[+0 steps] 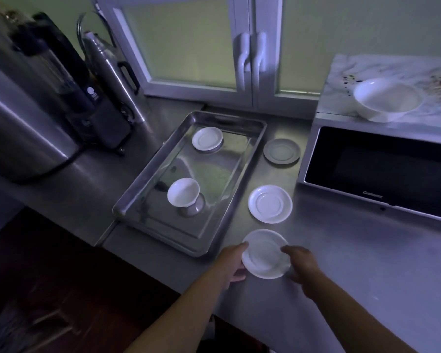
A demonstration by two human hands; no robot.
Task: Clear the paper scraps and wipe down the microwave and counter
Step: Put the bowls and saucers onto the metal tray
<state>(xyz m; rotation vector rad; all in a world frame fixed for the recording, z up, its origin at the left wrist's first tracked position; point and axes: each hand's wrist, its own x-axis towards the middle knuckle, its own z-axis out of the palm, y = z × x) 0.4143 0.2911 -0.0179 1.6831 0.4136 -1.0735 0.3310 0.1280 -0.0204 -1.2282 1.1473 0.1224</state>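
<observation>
Counter [354,263] is the largest thing here, and its front edge is the hazard. The saucer [265,254] is close to that edge, so a slip in this dim light could send it to the floor. Microwave [377,169] stands at the right rear, well apart from both hands. A bowl [387,100] sits on its stained top, and a careless wipe could knock it off. Tray [214,174] lies just left of the saucer. I cannot tell whether the saucer is lifted or resting. Left hand [233,263] curls its fingers round the left rim and right hand [301,263] curls round the right rim. The counter lies directly beneath the fingers.
</observation>
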